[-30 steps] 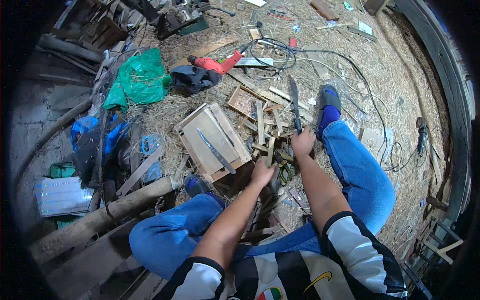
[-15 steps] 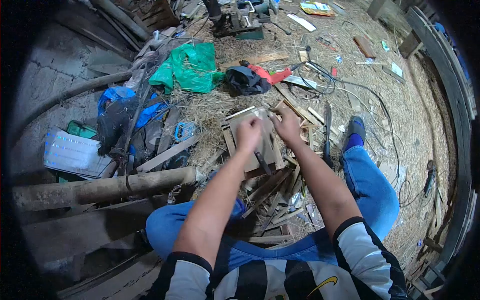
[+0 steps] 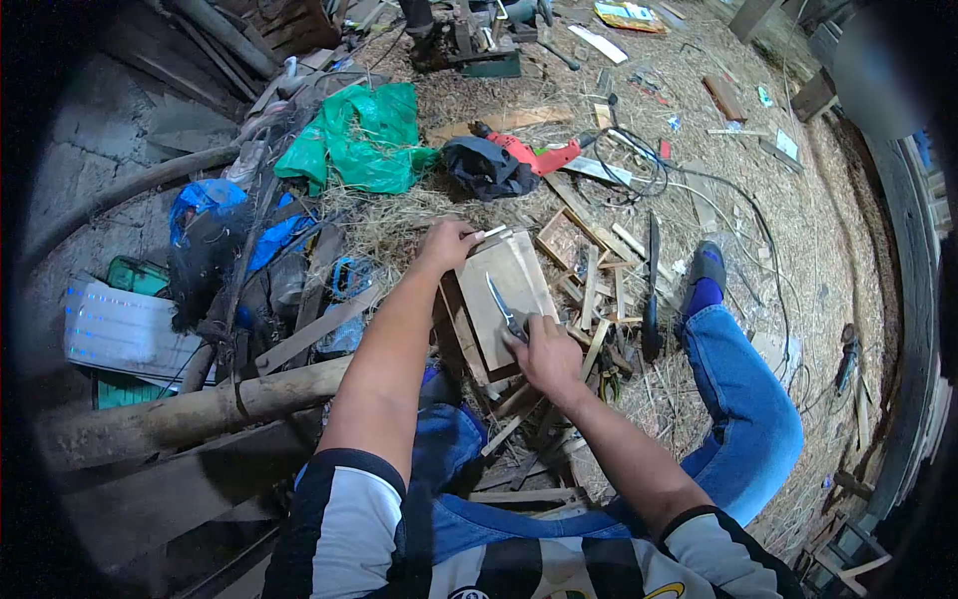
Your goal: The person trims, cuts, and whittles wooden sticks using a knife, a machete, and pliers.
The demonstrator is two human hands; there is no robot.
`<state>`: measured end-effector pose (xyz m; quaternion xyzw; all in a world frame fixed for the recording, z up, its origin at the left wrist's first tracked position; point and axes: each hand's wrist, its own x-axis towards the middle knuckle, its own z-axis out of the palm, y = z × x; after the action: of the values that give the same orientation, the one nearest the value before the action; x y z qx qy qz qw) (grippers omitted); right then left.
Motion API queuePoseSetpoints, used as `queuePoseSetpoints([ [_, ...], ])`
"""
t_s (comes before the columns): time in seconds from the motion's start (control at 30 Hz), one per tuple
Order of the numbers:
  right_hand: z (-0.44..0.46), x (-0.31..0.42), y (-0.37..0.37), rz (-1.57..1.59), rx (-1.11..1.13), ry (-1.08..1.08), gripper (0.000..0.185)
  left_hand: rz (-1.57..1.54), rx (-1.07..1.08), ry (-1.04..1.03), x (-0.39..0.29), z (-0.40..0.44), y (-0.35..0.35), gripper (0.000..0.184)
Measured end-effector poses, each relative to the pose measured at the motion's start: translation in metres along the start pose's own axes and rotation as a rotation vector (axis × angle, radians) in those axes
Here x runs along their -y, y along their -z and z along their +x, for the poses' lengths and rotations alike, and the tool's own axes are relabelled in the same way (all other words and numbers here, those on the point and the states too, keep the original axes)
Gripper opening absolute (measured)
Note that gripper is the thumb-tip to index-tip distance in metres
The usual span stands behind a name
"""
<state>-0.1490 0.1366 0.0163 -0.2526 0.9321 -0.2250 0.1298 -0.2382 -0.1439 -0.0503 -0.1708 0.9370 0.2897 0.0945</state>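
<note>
Grasping a knife [image 3: 497, 296], handle [image 3: 514, 325] partly hidden by right hand [image 3: 549, 355]

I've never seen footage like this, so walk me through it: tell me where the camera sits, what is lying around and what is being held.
There is no machine at work here, just a person's two bare hands. Every picture comes from one camera worn on that person's head, looking forward and down, so the arms reach away from you.

The right hand grips a knife with a dark handle and curved metal blade, over a flat brown wooden board. The left hand is at the board's far left corner, beside a short pale wooden strip; whether it grips that is unclear.

Around them, on straw-strewn ground, lie a small open wooden tray, a red power drill and a crumpled green plastic sheet.
</note>
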Motion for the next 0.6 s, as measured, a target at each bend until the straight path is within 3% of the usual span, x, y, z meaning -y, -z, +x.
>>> queuePoseSetpoints([
  [0.17, -0.004, -0.003, -0.016, -0.025, -0.181, 0.054, 0.027, -0.090, 0.002, 0.031, 0.008, 0.006, -0.002, 0.034],
  [0.33, -0.012, -0.002, -0.007, -0.034, -0.196, 0.025, 0.028, -0.036, -0.014, 0.082, 0.016, 0.007, -0.008, 0.029],
  [0.43, -0.024, -0.010, 0.008, 0.134, -0.147, -0.047, 0.023, -0.006, -0.145, 0.027, 0.022, 0.006, -0.002, 0.026],
  [0.5, -0.032, -0.023, 0.018, 0.215, -0.249, -0.005, 0.019, -0.230, -0.270, 0.111, 0.013, -0.005, 0.019, 0.027],
  [0.53, -0.040, -0.027, 0.032, 0.206, -0.181, -0.042, 0.018, -0.448, -0.198, 0.129, 0.005, -0.012, 0.035, 0.029],
  [0.6, -0.045, -0.042, 0.044, 0.226, -0.186, -0.105, 0.016, -0.320, -0.300, 0.079, -0.001, -0.022, 0.057, 0.030],
])
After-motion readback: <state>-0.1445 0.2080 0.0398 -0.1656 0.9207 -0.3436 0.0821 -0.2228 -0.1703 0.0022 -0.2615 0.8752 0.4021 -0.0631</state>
